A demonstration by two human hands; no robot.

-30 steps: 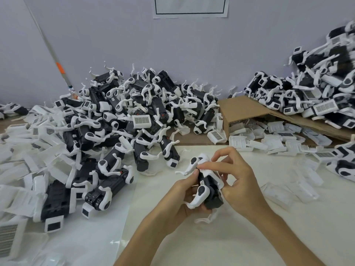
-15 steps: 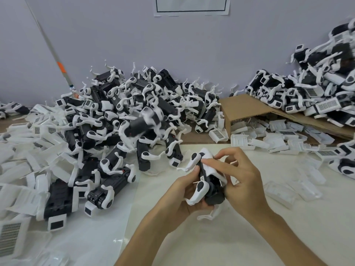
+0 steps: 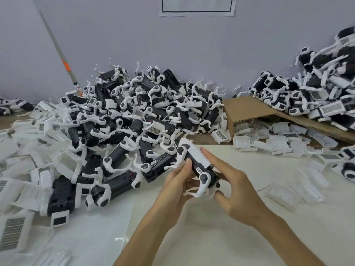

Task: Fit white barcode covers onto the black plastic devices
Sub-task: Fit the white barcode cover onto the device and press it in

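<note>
One device (image 3: 192,164) btwn hands, axis far-left to near-right: left hand (image 3: 176,181) grips it; right hand (image 3: 238,186), fingers (image 3: 213,158) straight, touches cover (image 3: 196,155).

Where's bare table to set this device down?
Free: table nearside of the right hand, between left pile and clear trays; also the strip from that hand to the loose covers. Crowded: left pile, box mouth, right heap.
</note>
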